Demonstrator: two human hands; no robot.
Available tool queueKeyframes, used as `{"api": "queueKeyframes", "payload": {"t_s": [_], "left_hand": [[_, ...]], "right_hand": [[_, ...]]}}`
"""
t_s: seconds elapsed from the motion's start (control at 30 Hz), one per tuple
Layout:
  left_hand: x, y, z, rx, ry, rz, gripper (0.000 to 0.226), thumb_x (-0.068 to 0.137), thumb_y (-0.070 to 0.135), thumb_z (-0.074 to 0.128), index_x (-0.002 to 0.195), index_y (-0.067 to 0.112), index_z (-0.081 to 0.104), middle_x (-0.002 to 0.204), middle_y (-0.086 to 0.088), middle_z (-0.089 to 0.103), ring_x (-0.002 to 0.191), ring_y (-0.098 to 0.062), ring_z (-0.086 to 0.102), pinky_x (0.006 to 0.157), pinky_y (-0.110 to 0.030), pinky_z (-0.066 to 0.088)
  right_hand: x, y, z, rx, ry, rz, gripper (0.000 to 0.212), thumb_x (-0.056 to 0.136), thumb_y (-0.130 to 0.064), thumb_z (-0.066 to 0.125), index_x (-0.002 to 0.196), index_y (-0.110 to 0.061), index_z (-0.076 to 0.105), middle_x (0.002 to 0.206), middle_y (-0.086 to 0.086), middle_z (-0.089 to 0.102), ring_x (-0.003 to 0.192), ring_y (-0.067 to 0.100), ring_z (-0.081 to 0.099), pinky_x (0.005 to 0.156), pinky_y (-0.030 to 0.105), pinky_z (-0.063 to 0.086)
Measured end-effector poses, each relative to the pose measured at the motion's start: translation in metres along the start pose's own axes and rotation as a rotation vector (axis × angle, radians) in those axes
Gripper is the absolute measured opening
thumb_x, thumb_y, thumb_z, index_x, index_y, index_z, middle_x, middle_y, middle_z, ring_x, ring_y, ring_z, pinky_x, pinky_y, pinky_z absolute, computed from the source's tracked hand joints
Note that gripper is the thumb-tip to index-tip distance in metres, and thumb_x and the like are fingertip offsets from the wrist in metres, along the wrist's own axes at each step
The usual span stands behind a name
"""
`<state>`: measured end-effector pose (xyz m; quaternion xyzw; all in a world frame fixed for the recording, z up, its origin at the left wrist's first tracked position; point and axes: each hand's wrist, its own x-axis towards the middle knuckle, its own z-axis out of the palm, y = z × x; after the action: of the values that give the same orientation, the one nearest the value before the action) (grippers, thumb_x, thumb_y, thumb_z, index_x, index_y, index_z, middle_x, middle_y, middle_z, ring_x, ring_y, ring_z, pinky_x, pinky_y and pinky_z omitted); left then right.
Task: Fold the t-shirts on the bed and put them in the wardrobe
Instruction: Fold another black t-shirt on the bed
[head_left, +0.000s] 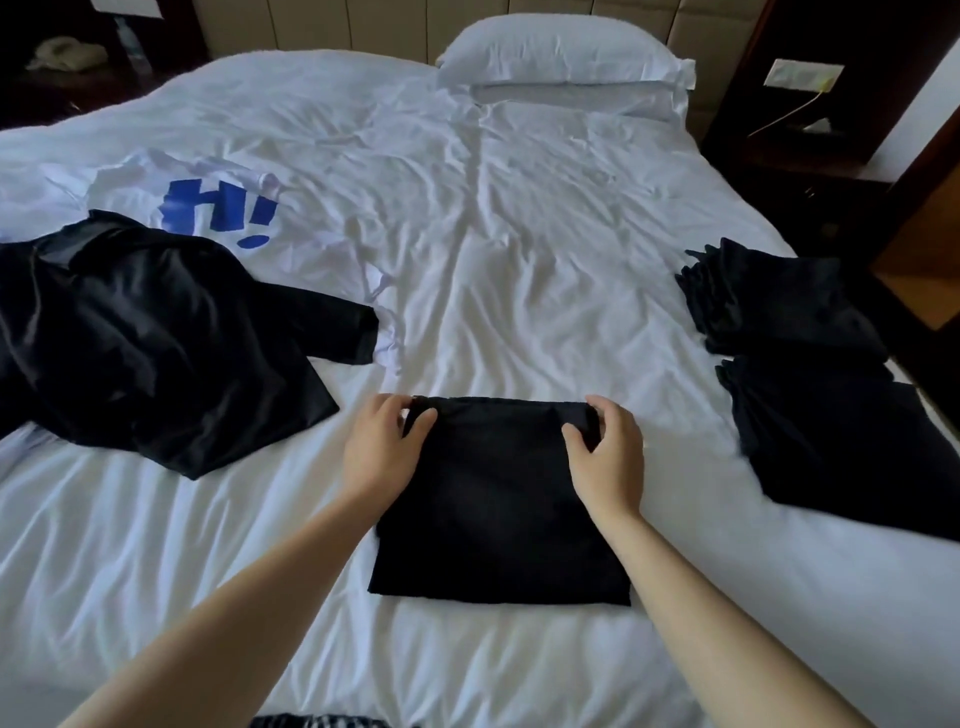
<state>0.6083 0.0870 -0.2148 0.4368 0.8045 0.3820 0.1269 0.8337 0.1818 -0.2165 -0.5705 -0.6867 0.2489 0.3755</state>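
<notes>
Left hand (382, 447): fingers curled, pinching far left corner of folded black t-shirt (498, 519).
Right hand (608, 457): gripping its far right corner.
T-shirt: flat on the bed (519, 234), near edge.
Left: crumpled black shirt (156, 353) overlapping white printed shirt (218, 208).
Right: two folded dark piles (779, 301).
Head: pillow (561, 52).

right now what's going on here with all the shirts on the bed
A person is folding a black t-shirt on the bed. The left hand and right hand each grip one of its far corners. A crumpled black shirt and a white shirt with blue print lie unfolded on the left. On the right sit a far dark pile and a near dark pile, both folded.
</notes>
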Motion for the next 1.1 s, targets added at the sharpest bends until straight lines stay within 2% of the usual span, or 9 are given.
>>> {"api": "queueKeyframes", "payload": {"t_s": [0.2,0.27,0.37,0.47,0.57,0.67,0.73,0.9,1.1], "left_hand": [[0.0,0.006,0.0,-0.019,-0.008,-0.096,0.043,0.09,0.053,0.059,0.119,0.021,0.057,0.109,0.01,0.06,0.097,-0.011,0.058,0.084,-0.034,0.05],[0.0,0.006,-0.005,-0.106,-0.066,-0.158,0.058,0.087,0.061,0.057,0.128,0.02,0.052,0.108,0.008,0.062,0.098,-0.011,0.06,0.09,-0.039,0.051],[-0.01,0.004,-0.018,-0.185,-0.213,-0.205,0.073,0.085,0.067,0.054,0.141,0.023,0.036,0.107,0.007,0.061,0.099,-0.014,0.062,0.094,-0.041,0.051],[-0.029,0.0,-0.03,-0.269,-0.346,-0.147,0.07,0.086,0.049,0.062,0.143,0.035,0.024,0.102,0.006,0.064,0.092,-0.014,0.066,0.089,-0.038,0.052],[-0.048,0.001,-0.043,-0.485,-0.457,-0.087,0.062,0.081,0.031,0.058,0.135,0.04,0.031,0.104,-0.003,0.067,0.092,-0.017,0.067,0.089,-0.036,0.054],[-0.057,0.009,-0.051,-0.443,-0.496,-0.022,0.047,0.091,0.009,0.056,0.127,0.038,0.046,0.118,-0.002,0.06,0.1,-0.013,0.06,0.085,-0.018,0.049],[-0.057,0.015,-0.053,-0.427,-0.498,-0.039,0.052,0.092,-0.002,0.054,0.127,0.036,0.05,0.128,0.001,0.055,0.107,-0.009,0.056,0.086,-0.014,0.045],[-0.065,0.034,-0.06,-0.452,-0.508,-0.063,0.059,0.091,-0.005,0.053,0.13,0.039,0.049,0.13,0.007,0.055,0.093,0.004,0.061,0.077,-0.014,0.05],[-0.075,0.089,-0.05,-0.52,-0.456,0.012,0.047,0.096,0.009,0.058,0.135,0.034,0.048,0.119,0.007,0.061,0.083,0.004,0.066,0.066,-0.015,0.051]], "right_hand": [[-0.004,-0.003,-0.003,0.06,0.024,0.074,0.046,0.087,-0.021,0.069,0.129,-0.014,0.051,0.117,-0.009,0.051,0.115,0.013,0.052,0.089,0.021,0.039],[-0.006,-0.005,-0.008,0.099,-0.02,0.125,0.051,0.088,-0.022,0.068,0.134,-0.013,0.047,0.125,-0.003,0.054,0.118,0.014,0.051,0.092,0.024,0.041],[-0.017,-0.009,-0.019,0.125,-0.089,0.177,0.047,0.089,-0.019,0.066,0.13,-0.014,0.043,0.116,-0.006,0.054,0.111,0.017,0.055,0.086,0.028,0.044],[-0.032,-0.01,-0.032,0.172,-0.214,0.225,0.049,0.092,-0.018,0.06,0.134,-0.021,0.034,0.12,-0.011,0.046,0.103,0.013,0.054,0.083,0.026,0.041],[-0.041,-0.011,-0.045,0.266,-0.32,0.295,0.047,0.093,-0.008,0.053,0.128,-0.031,0.033,0.123,-0.003,0.049,0.093,0.013,0.057,0.076,0.029,0.048],[-0.046,-0.014,-0.055,0.345,-0.431,0.335,0.052,0.088,0.004,0.051,0.122,-0.035,0.043,0.127,0.002,0.053,0.105,0.017,0.057,0.089,0.034,0.05],[-0.047,-0.018,-0.062,0.361,-0.479,0.32,0.054,0.086,0.008,0.05,0.124,-0.031,0.052,0.134,-0.002,0.051,0.115,0.012,0.049,0.092,0.028,0.045],[-0.048,-0.023,-0.082,0.427,-0.491,0.246,0.061,0.086,0.011,0.048,0.135,-0.025,0.053,0.145,-0.005,0.045,0.142,0.013,0.028,0.101,0.022,0.028],[-0.034,-0.009,-0.136,0.516,-0.4,0.153,0.062,0.085,0.01,0.05,0.135,-0.027,0.054,0.148,-0.005,0.044,0.145,0.012,0.025,0.105,0.02,0.025]]}}
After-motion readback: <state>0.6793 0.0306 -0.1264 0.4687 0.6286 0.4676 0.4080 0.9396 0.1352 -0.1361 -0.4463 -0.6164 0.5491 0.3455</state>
